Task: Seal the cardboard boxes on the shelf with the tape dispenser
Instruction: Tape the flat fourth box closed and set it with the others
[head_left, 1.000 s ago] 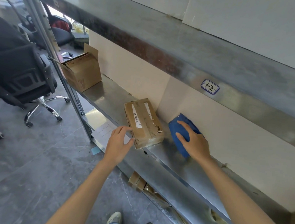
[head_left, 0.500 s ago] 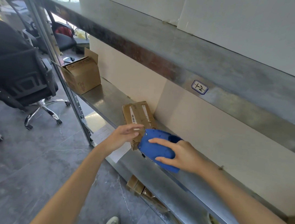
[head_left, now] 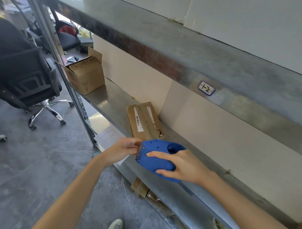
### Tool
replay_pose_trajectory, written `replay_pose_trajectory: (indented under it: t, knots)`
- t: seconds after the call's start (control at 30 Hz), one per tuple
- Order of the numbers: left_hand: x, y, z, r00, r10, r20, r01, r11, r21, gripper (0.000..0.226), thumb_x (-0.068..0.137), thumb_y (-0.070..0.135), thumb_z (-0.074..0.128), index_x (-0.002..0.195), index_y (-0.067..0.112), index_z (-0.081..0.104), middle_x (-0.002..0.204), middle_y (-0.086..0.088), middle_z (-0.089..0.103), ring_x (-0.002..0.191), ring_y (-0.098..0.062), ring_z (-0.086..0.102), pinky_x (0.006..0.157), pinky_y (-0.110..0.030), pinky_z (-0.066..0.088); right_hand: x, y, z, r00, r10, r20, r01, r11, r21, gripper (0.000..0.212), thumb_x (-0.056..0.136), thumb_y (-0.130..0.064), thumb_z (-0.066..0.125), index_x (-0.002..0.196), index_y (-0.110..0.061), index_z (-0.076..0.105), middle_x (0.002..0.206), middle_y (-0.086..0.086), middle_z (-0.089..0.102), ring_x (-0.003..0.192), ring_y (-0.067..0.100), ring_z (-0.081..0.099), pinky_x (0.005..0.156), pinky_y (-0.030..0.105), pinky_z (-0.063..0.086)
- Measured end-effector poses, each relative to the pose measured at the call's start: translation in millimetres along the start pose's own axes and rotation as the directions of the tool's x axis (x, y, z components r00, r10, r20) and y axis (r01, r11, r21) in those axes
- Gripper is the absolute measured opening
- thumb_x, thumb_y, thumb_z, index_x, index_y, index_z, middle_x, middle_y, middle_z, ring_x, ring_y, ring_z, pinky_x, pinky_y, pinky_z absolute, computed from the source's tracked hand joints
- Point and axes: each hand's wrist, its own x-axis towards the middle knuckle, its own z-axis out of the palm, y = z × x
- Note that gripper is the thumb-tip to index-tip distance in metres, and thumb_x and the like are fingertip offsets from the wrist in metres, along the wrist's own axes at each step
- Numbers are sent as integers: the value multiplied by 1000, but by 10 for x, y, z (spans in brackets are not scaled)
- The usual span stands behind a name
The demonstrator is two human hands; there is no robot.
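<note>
Fingers (head_left: pixel 130 142) of the left hand (head_left: pixel 121 150), which a second ago lay on the near edge of the box (head_left: pixel 143 121), now pinch the left end of the dispenser (head_left: pixel 154 148); whether tape is between them cannot be told. That dispenser, earlier flat on the shelf (head_left: pixel 109 97) right of the box, is now off it, in the air just near of the box. On its right, the right hand (head_left: pixel 184 165) grips its body, fingers curled round it.
</note>
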Motion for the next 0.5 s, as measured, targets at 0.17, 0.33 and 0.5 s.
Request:
replay_pose_trajectory:
  t: [0.17, 0.33, 0.5]
  knots:
    - [-13, 11, 14, 1000, -7, 6, 7, 1000, -27, 34, 97, -2, 50, 125, 12, 64, 125, -11, 66, 117, -25, 62, 101, -40, 52, -34, -23, -10, 1000, -12, -10, 12, 1000, 17, 53, 94, -57, 49, 145, -52, 35, 55, -13, 29, 43, 4, 27, 51, 17, 26]
    - [-4, -6, 28, 1000, -4, 3, 4, 999, -36, 37, 94, -6, 53, 125, 11, 64, 127, -11, 64, 119, -23, 61, 102, -40, 51, -50, -63, -28, 1000, -24, 3, 24, 1000, 14, 53, 95, -56, 48, 146, -51, 35, 55, -13, 28, 43, 5, 25, 51, 18, 25]
    - [17, 3, 40, 999, 30, -24, -30, 999, 23, 35, 91, -8, 60, 119, 12, 67, 119, -2, 69, 114, -13, 63, 99, -32, 51, -42, -61, -6, 999, -47, 13, 47, 999, -8, 54, 96, -57, 46, 147, -52, 30, 58, -13, 44, 49, 8, 30, 49, 24, 38]
